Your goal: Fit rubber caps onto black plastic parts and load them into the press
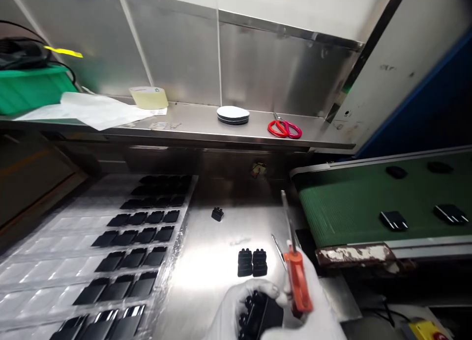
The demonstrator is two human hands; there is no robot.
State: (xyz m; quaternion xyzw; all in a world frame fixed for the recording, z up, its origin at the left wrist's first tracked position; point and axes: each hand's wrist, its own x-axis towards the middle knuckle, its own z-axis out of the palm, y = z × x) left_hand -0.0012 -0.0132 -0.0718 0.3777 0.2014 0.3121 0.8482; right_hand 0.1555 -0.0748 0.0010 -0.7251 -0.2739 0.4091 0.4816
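Both my hands wear white gloves at the bottom middle. My left hand (232, 313) grips a black plastic part (260, 314) with round studs. My right hand (317, 305) holds an orange-handled cutter (297, 276) whose metal blades point up and away, just to the right of the part. Two more black studded parts (252, 262) sit together on the steel table (210, 261) right in front of my hands. A single small black part (217, 213) lies farther back.
A clear plastic tray (55, 261) with several black parts in its pockets fills the left. A green conveyor belt (354, 207) on the right carries black parts (394, 220). On the steel shelf (191, 126) lie red scissors (284, 128), a round tape roll (233, 115), papers and a green bin (29, 87).
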